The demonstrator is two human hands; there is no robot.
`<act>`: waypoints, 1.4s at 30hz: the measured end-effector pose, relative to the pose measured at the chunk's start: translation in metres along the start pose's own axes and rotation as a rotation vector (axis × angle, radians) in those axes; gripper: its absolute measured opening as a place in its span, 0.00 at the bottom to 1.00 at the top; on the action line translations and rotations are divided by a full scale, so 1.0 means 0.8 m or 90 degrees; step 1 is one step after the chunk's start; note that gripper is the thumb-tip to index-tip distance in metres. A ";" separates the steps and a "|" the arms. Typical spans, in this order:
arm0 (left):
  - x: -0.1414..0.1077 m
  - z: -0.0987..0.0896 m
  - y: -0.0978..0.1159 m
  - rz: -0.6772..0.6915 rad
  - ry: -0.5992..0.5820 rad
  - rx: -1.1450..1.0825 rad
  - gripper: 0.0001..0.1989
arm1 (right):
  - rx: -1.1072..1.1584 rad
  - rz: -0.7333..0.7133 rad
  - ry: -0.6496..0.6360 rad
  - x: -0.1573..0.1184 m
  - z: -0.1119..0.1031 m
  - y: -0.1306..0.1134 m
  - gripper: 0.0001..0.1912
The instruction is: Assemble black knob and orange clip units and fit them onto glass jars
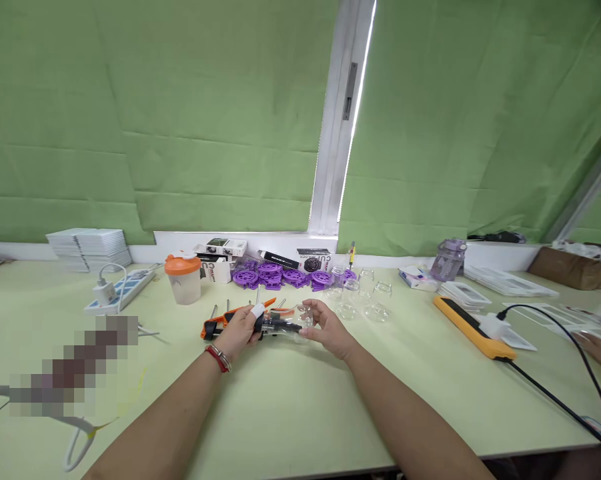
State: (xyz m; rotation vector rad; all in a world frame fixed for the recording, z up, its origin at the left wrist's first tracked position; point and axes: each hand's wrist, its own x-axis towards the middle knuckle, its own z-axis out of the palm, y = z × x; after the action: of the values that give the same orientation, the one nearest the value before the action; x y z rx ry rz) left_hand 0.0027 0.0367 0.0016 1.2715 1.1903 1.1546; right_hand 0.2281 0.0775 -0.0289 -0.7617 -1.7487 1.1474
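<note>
The left hand (243,328) is wrapping its fingers around a black tool (275,325) above the table (300,407); the right hand (326,328) is pinching a clear glass (304,320) at the tool's end; purple parts (283,275) are lying behind.

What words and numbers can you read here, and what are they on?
"CUP" and "HOLDER": the white box behind the purple parts.
Too small or blurred to read: print on the black box, the stacked boxes and the blue-and-white box.
No numbers I can make out.
</note>
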 end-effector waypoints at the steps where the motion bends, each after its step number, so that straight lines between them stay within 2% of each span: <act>1: 0.000 0.000 0.000 -0.002 -0.002 -0.003 0.15 | 0.008 0.001 0.001 0.000 0.000 0.001 0.33; 7: 0.001 0.000 0.002 -0.007 0.012 0.023 0.14 | 0.006 0.013 0.015 0.001 0.002 0.005 0.33; 18: 0.001 0.001 0.004 0.004 0.015 0.051 0.18 | 0.125 0.071 0.020 0.000 0.004 -0.002 0.31; 24: 0.001 0.001 0.001 0.042 0.009 0.068 0.19 | 0.084 0.093 0.038 0.001 0.004 -0.005 0.29; 28: 0.001 0.001 0.000 0.035 0.009 0.069 0.18 | 0.028 0.110 0.053 -0.002 0.004 -0.010 0.29; 34: 0.002 -0.001 0.000 0.033 0.031 0.028 0.18 | 0.073 0.070 -0.008 -0.004 0.004 -0.013 0.30; 37: 0.003 -0.002 -0.001 0.026 0.038 0.027 0.17 | 0.108 0.049 -0.034 -0.005 0.002 -0.009 0.34; 42: 0.006 -0.004 -0.005 0.023 0.034 0.024 0.16 | 0.100 0.016 -0.043 -0.005 0.002 -0.006 0.35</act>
State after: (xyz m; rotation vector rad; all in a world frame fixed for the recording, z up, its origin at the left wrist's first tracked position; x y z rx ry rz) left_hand -0.0002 0.0420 -0.0023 1.3029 1.2385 1.2044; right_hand 0.2278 0.0719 -0.0262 -0.6581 -1.6841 1.3244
